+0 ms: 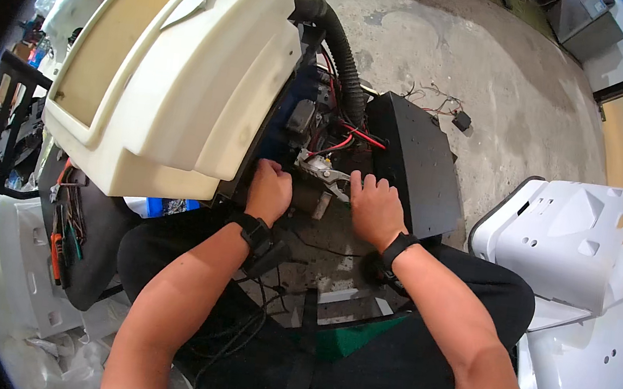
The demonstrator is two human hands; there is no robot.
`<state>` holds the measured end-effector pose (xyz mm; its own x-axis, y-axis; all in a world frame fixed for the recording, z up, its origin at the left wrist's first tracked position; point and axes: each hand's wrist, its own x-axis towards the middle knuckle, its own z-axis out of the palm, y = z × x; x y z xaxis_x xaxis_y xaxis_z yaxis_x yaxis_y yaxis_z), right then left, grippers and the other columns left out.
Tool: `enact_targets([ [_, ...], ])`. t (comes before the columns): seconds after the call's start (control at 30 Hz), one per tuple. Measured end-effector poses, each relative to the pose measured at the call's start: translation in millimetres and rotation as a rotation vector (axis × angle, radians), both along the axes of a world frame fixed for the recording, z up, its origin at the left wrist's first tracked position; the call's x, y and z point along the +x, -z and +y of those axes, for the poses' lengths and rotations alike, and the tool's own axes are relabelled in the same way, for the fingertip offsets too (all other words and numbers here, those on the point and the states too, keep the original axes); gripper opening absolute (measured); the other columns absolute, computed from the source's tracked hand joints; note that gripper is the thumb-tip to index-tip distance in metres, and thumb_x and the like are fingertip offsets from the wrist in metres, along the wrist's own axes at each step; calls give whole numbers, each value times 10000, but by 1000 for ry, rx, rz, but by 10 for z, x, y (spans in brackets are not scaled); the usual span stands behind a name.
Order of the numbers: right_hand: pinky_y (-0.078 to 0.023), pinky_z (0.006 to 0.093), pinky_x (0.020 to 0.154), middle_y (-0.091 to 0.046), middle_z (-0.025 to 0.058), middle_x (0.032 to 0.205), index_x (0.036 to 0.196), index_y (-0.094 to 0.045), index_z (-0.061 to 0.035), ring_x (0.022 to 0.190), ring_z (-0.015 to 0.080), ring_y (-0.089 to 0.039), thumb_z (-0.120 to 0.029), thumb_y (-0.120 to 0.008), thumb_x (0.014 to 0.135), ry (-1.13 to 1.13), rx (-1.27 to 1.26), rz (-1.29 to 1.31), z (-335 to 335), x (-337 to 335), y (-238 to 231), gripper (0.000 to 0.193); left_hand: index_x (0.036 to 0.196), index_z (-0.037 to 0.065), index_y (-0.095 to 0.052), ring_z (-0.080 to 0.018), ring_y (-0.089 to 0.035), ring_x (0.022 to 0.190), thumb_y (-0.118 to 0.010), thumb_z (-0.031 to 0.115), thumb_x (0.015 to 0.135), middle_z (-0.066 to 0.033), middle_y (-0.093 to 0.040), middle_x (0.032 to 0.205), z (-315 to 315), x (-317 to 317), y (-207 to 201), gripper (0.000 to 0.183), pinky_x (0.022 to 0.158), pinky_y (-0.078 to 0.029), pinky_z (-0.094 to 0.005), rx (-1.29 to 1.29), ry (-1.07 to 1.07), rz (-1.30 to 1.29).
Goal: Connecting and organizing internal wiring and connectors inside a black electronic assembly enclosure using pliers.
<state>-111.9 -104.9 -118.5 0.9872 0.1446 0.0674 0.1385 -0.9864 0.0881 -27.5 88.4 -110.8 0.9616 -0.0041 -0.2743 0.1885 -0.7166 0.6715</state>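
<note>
Centre frame | left hand (270, 190) curled, fingertips hidden under cream cover (179, 72) edge; right hand (375, 206) fingers together, flat beside metal bracket (323, 171); bracket long axis runs upper-left to lower-right; black box (422, 165) crowds right

Left hand (269, 191) curled, right hand (375, 208) flat, fingers forward

Bare forearms with no sleeves in view; a black band with a dark box-shaped unit wraps each wrist, behind the left hand (269, 192) and the right hand (376, 209). Dark trousers cover the legs, with thin black cables trailing across the lap.
</note>
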Motion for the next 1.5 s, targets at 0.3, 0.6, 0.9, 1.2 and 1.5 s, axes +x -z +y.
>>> enact_targets([
  [0.3,-509,322,566,-572,96,779,937,-507,-36,697,227,-608,-139,-561,793,-142,-51,88,-218,248,-221,185,985,-35,-538,-396,-590,927,-554,161,779,-227,-623,955,-47,-74,-98,285,807,-463,-435,-12,50,33],
  [0.6,-465,322,657,-564,76,838,960,-513,-44,790,211,-577,-157,-547,807,-80,-73,79,-141,177,-246,192,1026,-33,-552,-175,-610,792,-531,477,913,-119,-614,960,-509,-322,-68,523,702,-491,-324,-720,69,713],
  [0.9,-411,438,843,-521,114,1044,1359,-398,-120,997,260,-506,-283,-722,639,78,-41,27,-39,10,-335,806,692,-7,-593,-132,-502,573,-623,320,896,-26,-525,627,-647,-338,110,387,531,-393,-323,-535,-30,475],
  [1.2,-421,417,751,-521,134,978,1199,-467,-18,910,288,-523,-180,-641,671,156,68,193,-10,-57,-53,580,709,-26,-605,-143,-573,578,-629,276,893,-43,-565,626,-614,-361,400,354,533,-459,-322,-516,11,431],
  [1.5,-422,351,627,-528,78,816,909,-517,-80,757,246,-542,-163,-525,802,142,7,-171,67,-50,46,137,651,-31,-615,-150,-583,544,-631,299,880,-79,-600,602,-612,-354,292,401,504,-426,-335,-498,30,387],
])
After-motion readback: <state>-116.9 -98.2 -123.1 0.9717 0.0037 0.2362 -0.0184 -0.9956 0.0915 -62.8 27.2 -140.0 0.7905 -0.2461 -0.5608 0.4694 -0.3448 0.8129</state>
